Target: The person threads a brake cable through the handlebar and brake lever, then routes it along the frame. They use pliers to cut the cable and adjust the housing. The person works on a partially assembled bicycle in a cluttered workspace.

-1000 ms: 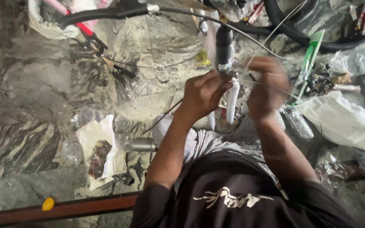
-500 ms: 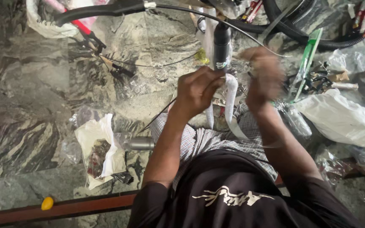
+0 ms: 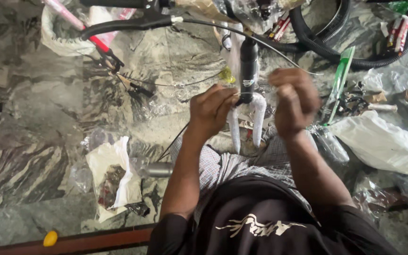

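- Fork, white-legged with a black stem, stands upright just above our lap, between both hands, over the marbled floor.
- Left hand: we see it raised, fingers curled shut, pinching at the fork crown; a thin cable runs past above.
- Right hand: lifted beside the fork, closed in a loose fist and motion-blurred; we cannot tell what it grips.
- Contact between fingertips and crown is hidden by knuckles.
- Black tyre is cut off at the top edge; white plastic bag lies right.
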